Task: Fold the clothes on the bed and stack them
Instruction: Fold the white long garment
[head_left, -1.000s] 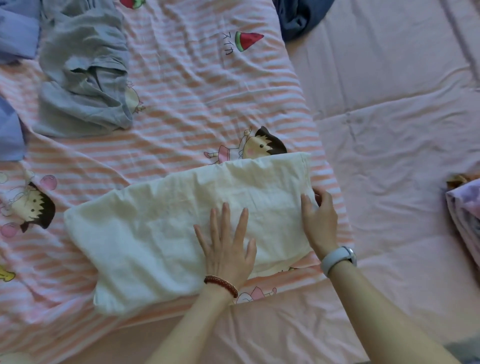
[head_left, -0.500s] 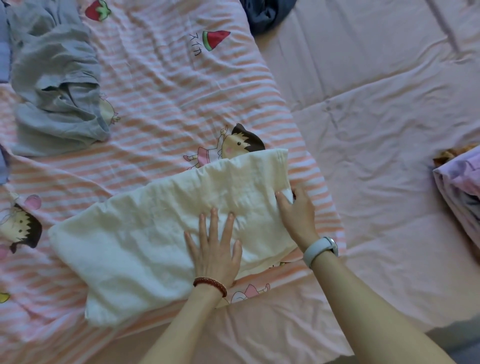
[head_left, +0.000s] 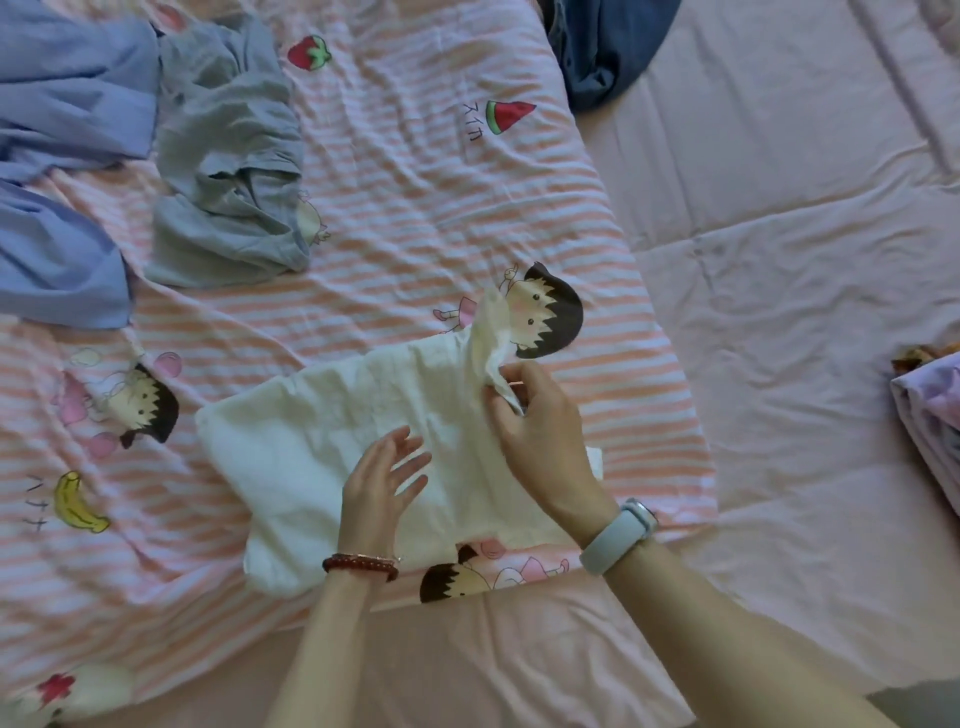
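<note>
Where flat before, cloth corner (head_left: 493, 338) lifted.

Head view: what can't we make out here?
- White garment: its type; it's folded, the right hand covers the pinched edge.
- Left hand: touching or hovering, unclear.
- Dark blue cloth: cut off by the top edge.
- Stack at right: cut off by the right edge.
</note>
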